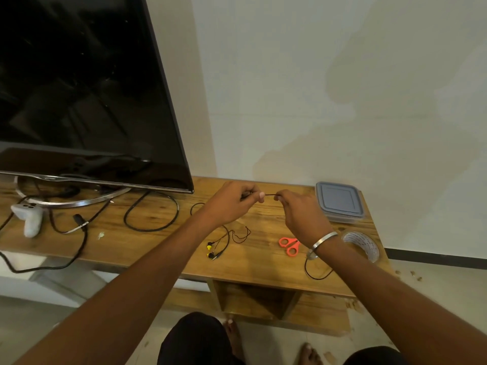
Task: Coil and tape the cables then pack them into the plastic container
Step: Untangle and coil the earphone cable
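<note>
Above the wooden table (163, 248), my left hand (232, 201) and my right hand (300, 214) both pinch a thin black cable (269, 194), a short stretch taut between them. More of this cable loops below my right wrist near the front edge. Earphones with yellow tips (218, 246) lie tangled on the table under my arms. A lidded plastic container (340, 201) sits at the back right. A roll of clear tape (362, 245) lies in front of it. Orange scissors (290, 245) lie beside my right wrist.
A large TV (87, 88) on a curved metal stand fills the left. A thicker black cable (151, 214) loops beside it, and a white game controller (30, 217) lies at the far left. My feet are on the floor below the table's open shelf (255, 299).
</note>
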